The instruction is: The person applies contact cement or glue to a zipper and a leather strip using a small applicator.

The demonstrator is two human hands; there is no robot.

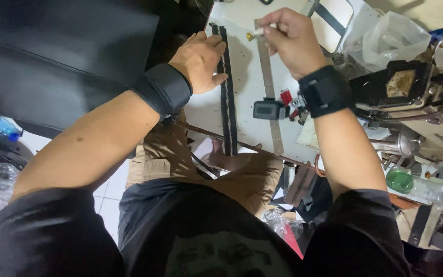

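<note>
A long black zipper tape (228, 97) lies stretched along a white worktable (247, 77). My left hand (200, 59) rests on the table with its fingers pressing the zipper's upper part. Beside the zipper lies a long metal ruler (268, 82). My right hand (292, 40) is closed around a small pen-like tool with a brass tip (255, 35), held just above the ruler's far end. Both wrists wear black bands, and the right one carries a small dark device (270, 109).
A sewing machine (411, 97) stands at the table's right, with a clear plastic bag (388, 38) behind it. A green plastic bottle (421, 185) lies lower right. A black padded seat (62, 61) fills the upper left. My knees sit under the table edge.
</note>
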